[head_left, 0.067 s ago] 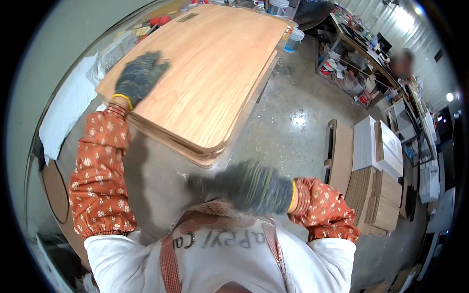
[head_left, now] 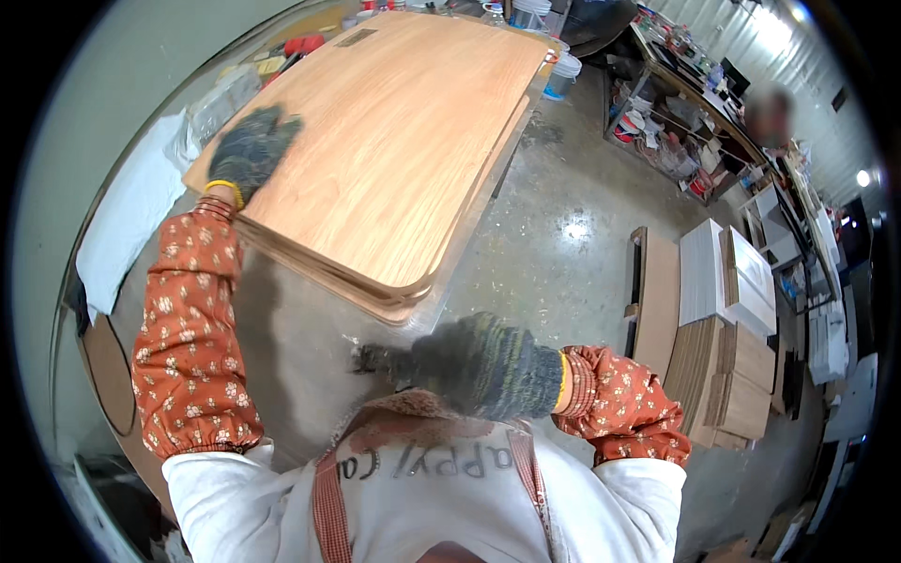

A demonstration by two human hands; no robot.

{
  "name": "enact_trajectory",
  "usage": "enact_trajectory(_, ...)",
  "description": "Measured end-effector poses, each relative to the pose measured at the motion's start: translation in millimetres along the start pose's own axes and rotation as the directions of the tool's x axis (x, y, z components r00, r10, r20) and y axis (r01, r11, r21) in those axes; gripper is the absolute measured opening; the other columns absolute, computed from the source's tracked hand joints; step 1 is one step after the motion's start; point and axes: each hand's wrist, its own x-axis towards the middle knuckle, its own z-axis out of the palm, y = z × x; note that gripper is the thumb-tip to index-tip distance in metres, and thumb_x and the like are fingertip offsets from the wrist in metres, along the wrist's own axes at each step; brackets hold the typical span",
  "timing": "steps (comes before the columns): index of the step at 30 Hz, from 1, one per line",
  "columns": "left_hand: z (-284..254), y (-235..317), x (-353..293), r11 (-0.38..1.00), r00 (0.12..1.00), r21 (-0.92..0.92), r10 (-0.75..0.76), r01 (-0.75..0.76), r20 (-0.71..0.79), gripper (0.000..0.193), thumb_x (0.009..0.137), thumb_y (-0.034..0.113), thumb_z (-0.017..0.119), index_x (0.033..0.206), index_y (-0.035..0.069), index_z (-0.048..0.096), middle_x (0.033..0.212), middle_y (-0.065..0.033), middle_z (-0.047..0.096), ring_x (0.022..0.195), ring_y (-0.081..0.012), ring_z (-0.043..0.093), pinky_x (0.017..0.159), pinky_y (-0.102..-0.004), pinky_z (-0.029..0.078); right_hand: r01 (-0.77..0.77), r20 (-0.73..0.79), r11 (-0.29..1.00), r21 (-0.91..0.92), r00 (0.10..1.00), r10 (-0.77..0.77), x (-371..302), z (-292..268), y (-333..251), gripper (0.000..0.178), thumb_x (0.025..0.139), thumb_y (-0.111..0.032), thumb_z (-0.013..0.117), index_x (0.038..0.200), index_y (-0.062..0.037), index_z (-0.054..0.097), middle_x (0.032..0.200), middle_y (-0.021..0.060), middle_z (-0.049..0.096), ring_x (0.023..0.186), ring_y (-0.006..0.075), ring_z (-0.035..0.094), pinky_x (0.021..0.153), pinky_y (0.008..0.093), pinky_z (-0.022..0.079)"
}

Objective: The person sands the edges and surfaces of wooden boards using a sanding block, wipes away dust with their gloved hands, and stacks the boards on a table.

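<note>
A wood-grain board [head_left: 385,141] with rounded corners lies on top of a stack of similar boards [head_left: 328,286]. Near its left edge, my left hand [head_left: 251,150], in a dark knitted glove with a yellow cuff, rests flat with the fingers stretched out. It holds nothing that I can see. My right hand [head_left: 488,366], gloved the same way, is curled close to my chest, apart from the boards. Something dark [head_left: 375,359] sticks out at its left end; whether that is a fingertip or a held thing is blurred. A small dark rectangular mark [head_left: 358,38] sits at the board's far left corner.
White wrapping [head_left: 136,206] lies left of the stack beside a pale green wall [head_left: 47,188]. Lidded buckets [head_left: 563,73] stand beyond the far right corner. Stacked panels [head_left: 704,281] stand on the floor at right, with a cluttered workbench [head_left: 685,75] and a person [head_left: 770,117] farther back.
My left hand has slid slightly left across the board, toward its edge. My right hand stays near my chest, with little movement.
</note>
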Motion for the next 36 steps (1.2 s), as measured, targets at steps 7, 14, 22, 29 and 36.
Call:
enact_trajectory(7, 4.7, -36.4, 3.9, 0.702, 0.764, -0.315, -0.529, 0.639, 0.371, 0.074, 0.090, 0.061, 0.031, 0.138, 0.006, 0.039, 0.135, -0.0271, 0.043, 0.120, -0.0412, 0.047, 0.102, -0.0448, 0.036, -0.304, -0.106, 0.885, 0.352, 0.927, 0.361, -16.2, 18.0, 53.3, 0.046, 0.096, -0.023, 0.047, 0.139, -0.0059, 0.039, 0.114, 0.0193, 0.062, 0.083, 0.0262, 0.067, 0.078, 0.0360, 0.052)
enact_trajectory(14, -11.2, -10.8, -30.8, 0.744, 0.734, -0.107, -0.607, 0.660, 0.304, 0.077, 0.089, 0.064, 0.029, 0.138, 0.005, 0.039, 0.115, -0.0303, 0.057, 0.105, -0.0412, 0.058, 0.093, -0.0486, 0.042, -0.168, -0.208, 0.898, 0.408, 0.940, 0.270, -20.2, 24.9, 57.0, 0.050, 0.090, -0.014, 0.051, 0.139, -0.0102, 0.040, 0.123, 0.0181, 0.056, 0.089, 0.0352, 0.063, 0.075, 0.0417, 0.050)
enact_trajectory(22, -2.6, 5.7, -95.6, 0.859, 0.865, -0.104, -0.499, 0.501, 0.041, 0.066, 0.091, 0.053, 0.041, 0.130, 0.000, 0.047, 0.117, -0.0273, 0.057, 0.108, -0.0418, 0.054, 0.095, -0.0477, 0.040, 0.263, -0.200, 0.939, 0.221, 0.955, -0.220, -29.4, 4.6, 93.5, 0.044, 0.088, -0.005, 0.050, 0.132, -0.0045, 0.047, 0.114, 0.0167, 0.063, 0.067, 0.0270, 0.064, 0.063, 0.0340, 0.053)
enact_trajectory(29, -39.7, 96.1, -99.5, 0.845, 0.839, 0.054, -0.535, 0.532, 0.099, 0.037, 0.094, 0.015, 0.047, 0.131, 0.014, 0.052, 0.144, -0.0147, 0.040, 0.134, -0.0348, 0.034, 0.109, -0.0463, 0.026, 0.448, 0.176, 0.848, 0.282, 0.845, -0.505, -23.4, 12.2, 115.8, 0.045, 0.088, -0.015, 0.055, 0.133, -0.0087, 0.048, 0.110, 0.0155, 0.065, 0.057, 0.0271, 0.062, 0.051, 0.0360, 0.049)
enact_trajectory(36, -70.6, 121.6, -125.4, 0.737, 0.785, -0.270, -0.580, 0.620, 0.219, 0.052, 0.097, 0.036, 0.045, 0.141, 0.010, 0.039, 0.148, -0.0113, 0.034, 0.141, -0.0276, 0.023, 0.115, -0.0426, 0.006, 0.565, -0.124, 0.755, 0.332, 0.820, -0.559, 69.4, -20.0, 237.4, 0.046, 0.091, -0.028, 0.054, 0.135, -0.0163, 0.046, 0.131, 0.0118, 0.054, 0.097, 0.0231, 0.067, 0.079, 0.0320, 0.056)
